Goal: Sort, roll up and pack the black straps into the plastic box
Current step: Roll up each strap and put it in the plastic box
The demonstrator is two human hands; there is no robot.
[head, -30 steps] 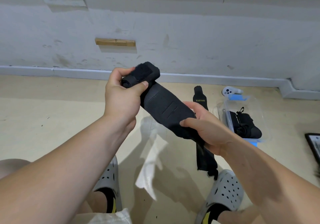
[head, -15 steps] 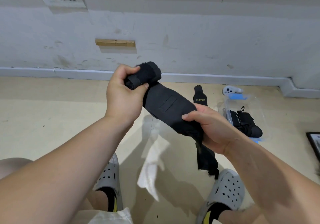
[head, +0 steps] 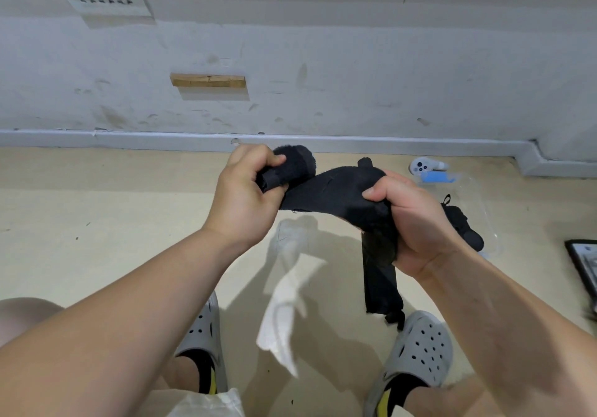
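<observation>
Between my left hand (head: 245, 197) and right hand (head: 416, 222) stretches the black strap (head: 332, 187): left clamped on its rolled end, right gripping the middle. If my left grip slackens, the roll may unwind. The plastic box (head: 478, 197) sits beyond my right hand.

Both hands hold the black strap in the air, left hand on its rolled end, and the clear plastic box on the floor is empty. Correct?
Not quite: the head view shows the clear plastic box holding a black bundle, not empty. The rest stands: the left hand grips the rolled end of the long black fabric strap, the right hand its middle, in the air.
</observation>
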